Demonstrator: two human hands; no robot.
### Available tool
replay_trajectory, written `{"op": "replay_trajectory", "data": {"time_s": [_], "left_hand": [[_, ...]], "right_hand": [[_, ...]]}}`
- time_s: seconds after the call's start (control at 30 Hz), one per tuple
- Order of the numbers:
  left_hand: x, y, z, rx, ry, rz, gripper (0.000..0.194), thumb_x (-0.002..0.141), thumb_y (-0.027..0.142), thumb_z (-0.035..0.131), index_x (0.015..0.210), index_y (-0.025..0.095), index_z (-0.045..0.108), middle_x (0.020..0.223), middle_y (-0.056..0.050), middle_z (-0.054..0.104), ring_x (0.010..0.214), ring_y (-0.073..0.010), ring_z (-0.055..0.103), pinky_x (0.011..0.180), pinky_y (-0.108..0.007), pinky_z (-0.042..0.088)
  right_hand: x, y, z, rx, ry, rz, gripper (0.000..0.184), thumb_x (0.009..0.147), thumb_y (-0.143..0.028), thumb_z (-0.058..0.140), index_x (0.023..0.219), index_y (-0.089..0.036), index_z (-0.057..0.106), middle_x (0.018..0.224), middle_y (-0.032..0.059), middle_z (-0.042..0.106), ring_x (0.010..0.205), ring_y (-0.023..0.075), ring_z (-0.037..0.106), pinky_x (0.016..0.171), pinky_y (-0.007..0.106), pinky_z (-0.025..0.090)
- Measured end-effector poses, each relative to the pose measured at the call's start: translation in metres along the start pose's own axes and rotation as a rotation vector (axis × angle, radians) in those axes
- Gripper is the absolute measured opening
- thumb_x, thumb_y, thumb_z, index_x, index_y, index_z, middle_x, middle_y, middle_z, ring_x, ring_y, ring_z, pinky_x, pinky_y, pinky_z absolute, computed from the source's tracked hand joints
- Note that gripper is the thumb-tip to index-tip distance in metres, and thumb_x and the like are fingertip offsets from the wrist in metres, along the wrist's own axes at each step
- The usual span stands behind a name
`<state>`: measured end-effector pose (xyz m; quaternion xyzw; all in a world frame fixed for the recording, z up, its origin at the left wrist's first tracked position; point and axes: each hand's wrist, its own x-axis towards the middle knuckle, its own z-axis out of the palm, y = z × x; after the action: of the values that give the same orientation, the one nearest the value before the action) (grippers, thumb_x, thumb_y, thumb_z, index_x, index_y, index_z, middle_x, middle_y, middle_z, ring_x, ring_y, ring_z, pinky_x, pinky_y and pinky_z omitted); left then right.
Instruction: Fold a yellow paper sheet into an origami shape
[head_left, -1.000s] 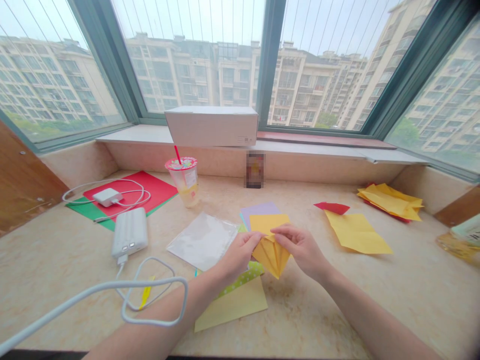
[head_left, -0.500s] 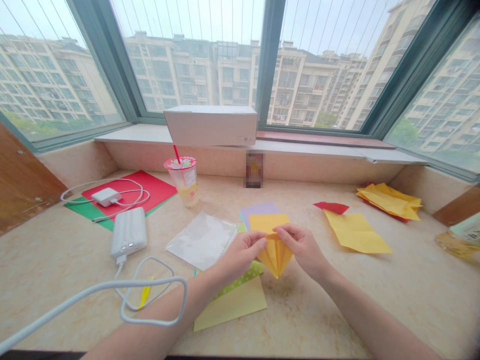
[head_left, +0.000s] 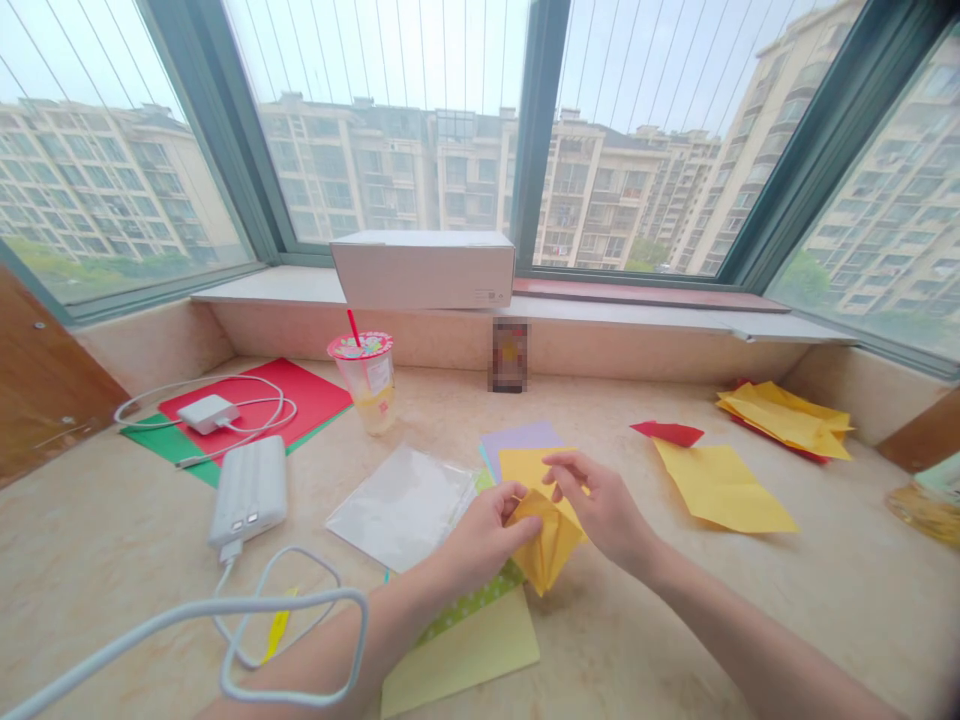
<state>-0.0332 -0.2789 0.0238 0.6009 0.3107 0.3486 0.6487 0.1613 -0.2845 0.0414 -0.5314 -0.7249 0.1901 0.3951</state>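
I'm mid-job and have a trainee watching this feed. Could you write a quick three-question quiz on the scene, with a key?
1. Multiple choice: what is the left grip holding?
a) the power bank
b) the folded yellow paper
c) the white box

2. True or false: a red straw sticks up out of the cup.

3. Fill in the colour: the white charger block lies on a ____ sheet.

Key:
1. b
2. True
3. Red; the red sheet partly covers a green sheet.
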Motion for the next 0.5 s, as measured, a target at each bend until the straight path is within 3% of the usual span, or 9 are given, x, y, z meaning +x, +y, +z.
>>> {"op": "replay_trajectory", "data": {"time_s": [0.07, 0.13, 0.27, 0.37, 0.5], "left_hand": [[0.003, 0.001, -0.005, -0.001, 0.068, 0.006, 0.025, 0.082, 0.034, 0.072, 0.096, 0.016, 0.062, 0.095, -0.006, 0.072, 0.087, -0.0216, 0.067, 0.076, -0.029, 0.047], [0.004, 0.002, -0.008, -0.002, 0.118, -0.006, 0.024, 0.083, 0.033, 0.071, 0.097, 0.016, 0.062, 0.101, -0.008, 0.073, 0.094, -0.0251, 0.068, 0.082, -0.032, 0.05], [0.006, 0.0, -0.009, -0.111, 0.107, -0.025, 0.028, 0.084, 0.037, 0.073, 0.1, 0.016, 0.063, 0.103, -0.011, 0.074, 0.098, -0.0279, 0.071, 0.088, -0.037, 0.053], [0.007, -0.005, -0.009, -0.161, 0.101, -0.021, 0.029, 0.084, 0.038, 0.075, 0.1, 0.016, 0.064, 0.102, -0.011, 0.075, 0.097, -0.0278, 0.071, 0.089, -0.037, 0.053], [0.007, -0.012, -0.01, -0.19, 0.081, -0.022, 0.028, 0.087, 0.038, 0.073, 0.104, 0.017, 0.065, 0.108, -0.011, 0.074, 0.101, -0.0283, 0.071, 0.091, -0.037, 0.053]], "right_hand": [[0.032, 0.015, -0.004, -0.353, -0.031, -0.191, 0.032, 0.101, -0.012, 0.036, 0.107, -0.019, 0.067, 0.11, 0.0079, 0.075, 0.092, 0.0171, 0.071, 0.077, 0.029, 0.056], [0.07, 0.034, -0.002, -0.458, -0.058, -0.272, 0.031, 0.094, -0.004, 0.042, 0.094, -0.018, 0.07, 0.129, 0.0116, 0.069, 0.115, 0.0237, 0.064, 0.097, 0.04, 0.05], [0.138, 0.07, 0.02, -0.588, -0.164, -0.407, 0.027, 0.089, -0.001, 0.053, 0.08, -0.018, 0.072, 0.135, 0.0106, 0.067, 0.122, 0.0277, 0.058, 0.103, 0.045, 0.043], [0.166, 0.086, 0.037, -0.659, -0.189, -0.466, 0.023, 0.091, -0.005, 0.055, 0.082, -0.018, 0.073, 0.136, 0.01, 0.067, 0.123, 0.0286, 0.056, 0.103, 0.045, 0.04], [0.18, 0.096, 0.046, -0.722, -0.184, -0.499, 0.021, 0.093, -0.009, 0.056, 0.085, -0.019, 0.073, 0.138, 0.0073, 0.066, 0.123, 0.0295, 0.054, 0.102, 0.045, 0.038]]}}
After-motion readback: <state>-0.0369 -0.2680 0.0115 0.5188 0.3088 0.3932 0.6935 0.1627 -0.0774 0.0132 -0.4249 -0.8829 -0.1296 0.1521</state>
